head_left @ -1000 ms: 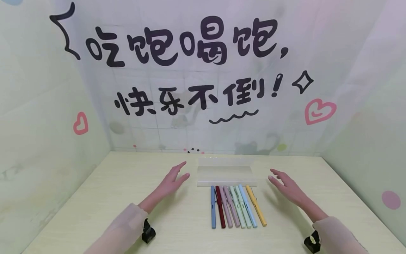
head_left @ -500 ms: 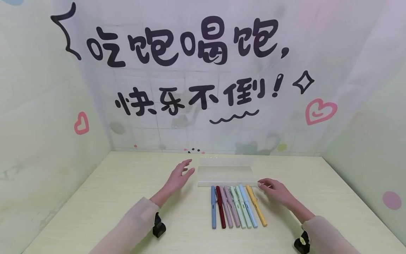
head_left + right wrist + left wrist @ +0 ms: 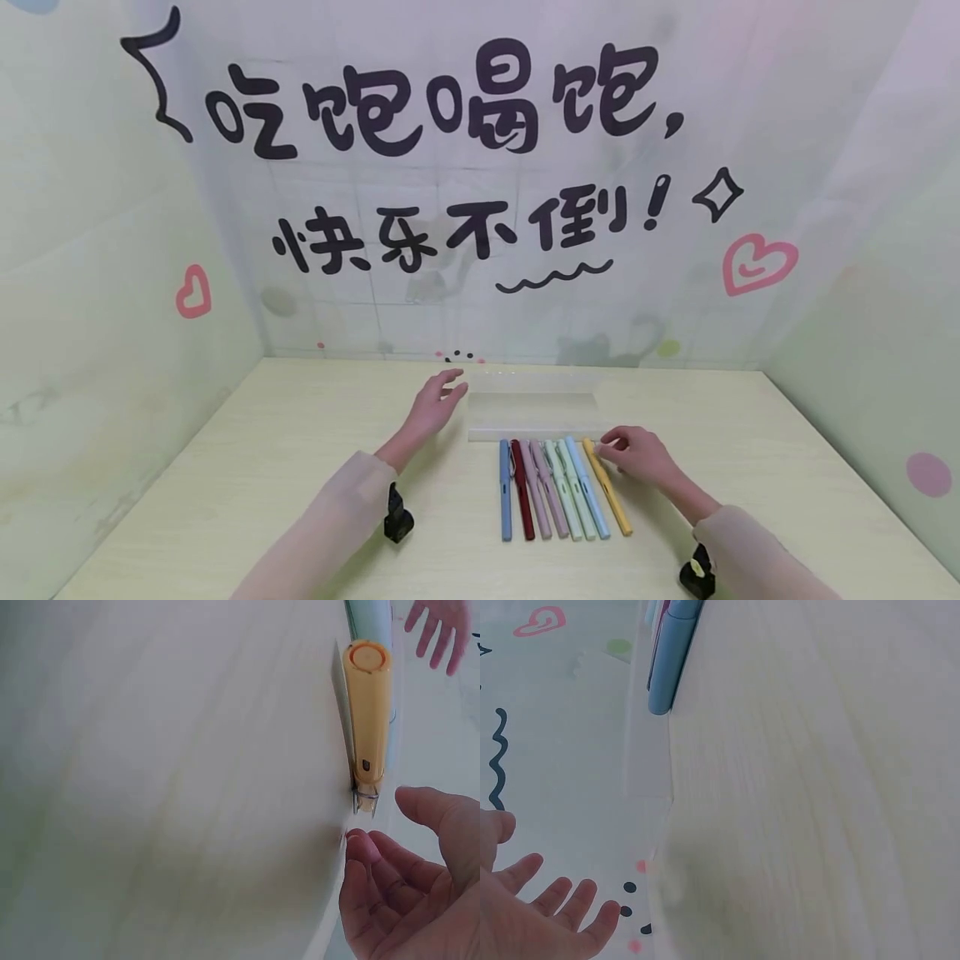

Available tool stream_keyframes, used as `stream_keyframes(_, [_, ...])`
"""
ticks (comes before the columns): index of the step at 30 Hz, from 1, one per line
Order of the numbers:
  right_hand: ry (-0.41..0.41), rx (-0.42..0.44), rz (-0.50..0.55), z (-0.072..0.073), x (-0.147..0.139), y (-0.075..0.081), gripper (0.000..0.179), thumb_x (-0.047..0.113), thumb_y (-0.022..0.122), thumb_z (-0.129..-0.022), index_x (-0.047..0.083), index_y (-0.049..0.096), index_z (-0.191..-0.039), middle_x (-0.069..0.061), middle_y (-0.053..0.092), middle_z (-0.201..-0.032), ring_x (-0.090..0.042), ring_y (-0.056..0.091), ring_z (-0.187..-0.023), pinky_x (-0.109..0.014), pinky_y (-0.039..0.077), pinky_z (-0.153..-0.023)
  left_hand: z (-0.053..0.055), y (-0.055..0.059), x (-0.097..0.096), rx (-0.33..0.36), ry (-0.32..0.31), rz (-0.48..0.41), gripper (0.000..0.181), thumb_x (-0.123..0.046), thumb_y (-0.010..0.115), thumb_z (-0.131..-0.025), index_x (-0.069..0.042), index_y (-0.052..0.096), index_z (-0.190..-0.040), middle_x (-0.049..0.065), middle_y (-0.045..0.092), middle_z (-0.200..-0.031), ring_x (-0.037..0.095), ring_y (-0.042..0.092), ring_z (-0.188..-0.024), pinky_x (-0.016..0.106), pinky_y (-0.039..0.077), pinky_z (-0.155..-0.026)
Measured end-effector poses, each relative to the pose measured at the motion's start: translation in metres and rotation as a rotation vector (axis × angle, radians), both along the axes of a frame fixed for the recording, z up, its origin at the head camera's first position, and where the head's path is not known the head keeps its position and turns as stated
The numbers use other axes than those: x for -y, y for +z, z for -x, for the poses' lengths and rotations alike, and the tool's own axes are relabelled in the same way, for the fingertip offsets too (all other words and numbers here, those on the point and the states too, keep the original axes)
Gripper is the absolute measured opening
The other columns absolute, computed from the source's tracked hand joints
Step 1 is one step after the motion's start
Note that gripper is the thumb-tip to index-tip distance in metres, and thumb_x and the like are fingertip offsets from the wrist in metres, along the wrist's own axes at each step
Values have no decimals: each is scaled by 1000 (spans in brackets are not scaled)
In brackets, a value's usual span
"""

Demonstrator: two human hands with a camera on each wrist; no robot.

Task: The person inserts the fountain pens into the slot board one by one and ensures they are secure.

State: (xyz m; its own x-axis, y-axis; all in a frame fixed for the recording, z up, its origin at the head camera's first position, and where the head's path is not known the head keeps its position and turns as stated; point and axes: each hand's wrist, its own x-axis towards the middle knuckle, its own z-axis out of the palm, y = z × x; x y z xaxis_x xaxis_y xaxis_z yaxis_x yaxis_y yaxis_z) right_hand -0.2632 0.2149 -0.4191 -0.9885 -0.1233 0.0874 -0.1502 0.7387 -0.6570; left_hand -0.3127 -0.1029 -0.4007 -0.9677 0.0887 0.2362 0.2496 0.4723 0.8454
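A row of capped pens lies side by side on the table, with a yellow pen (image 3: pixel 609 493) at its right end. In the head view my right hand (image 3: pixel 639 457) is at that pen's far end. Its thumb and bent fingers are parted around the tip of the yellow pen (image 3: pixel 369 712) in the right wrist view; contact is unclear. Leftward lie a light blue pen (image 3: pixel 588 487), two pale green ones, two mauve ones, a dark red pen (image 3: pixel 522 492) and a blue pen (image 3: pixel 506 492). My left hand (image 3: pixel 435 408), fingers spread, holds nothing left of a clear plastic box (image 3: pixel 536 434).
The clear box lies just behind the pens on the pale wooden table (image 3: pixel 300 467). A printed cloth backdrop (image 3: pixel 480 325) rises at the table's back edge, and cloth walls flank both sides. Each wrist carries a black camera.
My right hand has moved left from the table's right side to the yellow pen. The left hand has shifted right and away from me, closer to the clear box. The pens have stayed put.
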Motion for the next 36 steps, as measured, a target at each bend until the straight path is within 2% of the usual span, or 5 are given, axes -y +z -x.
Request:
stream_keyframes(7, [-13,-16,-102,0,6,-1,17,22,67,-76,7,64,-86,2,51,-63,-12,45,-53,-27,38,-47,8,1,-9,-28,33,-9,36,-20,48,-91,0,48,-121,21,45,-120,36,48,-104,44,40,-85])
stream_keyframes(10, [-6,-22,-126,0,9,0,18,21,68,-75,7,63,-84,2,50,-63,-13,44,-53,-27,37,-47,12,2,-11,-9,50,-40,35,-21,47,-92,-1,49,-120,20,46,-120,34,49,-103,43,41,-84])
stream_keyframes(16, [15,-10,-114,-2,13,1,21,21,70,-73,6,62,-86,1,50,-61,-12,45,-51,-27,37,-46,17,3,-15,35,70,-86,34,-23,46,-92,-1,51,-118,19,49,-118,33,49,-103,42,40,-85])
stream_keyframes(25, [75,-3,-113,-3,14,-1,31,21,70,-73,3,60,-97,1,49,-59,-11,46,-47,-26,38,-45,22,2,-18,34,84,-73,31,-22,45,-93,1,55,-112,17,53,-113,32,48,-106,41,38,-88])
stream_keyframes(36, [109,-7,-108,-2,12,-4,33,22,69,-75,4,59,-100,1,48,-57,-11,45,-45,-26,37,-44,29,-2,-22,81,114,-92,30,-24,47,-92,-2,58,-109,15,54,-111,30,50,-104,40,41,-85])
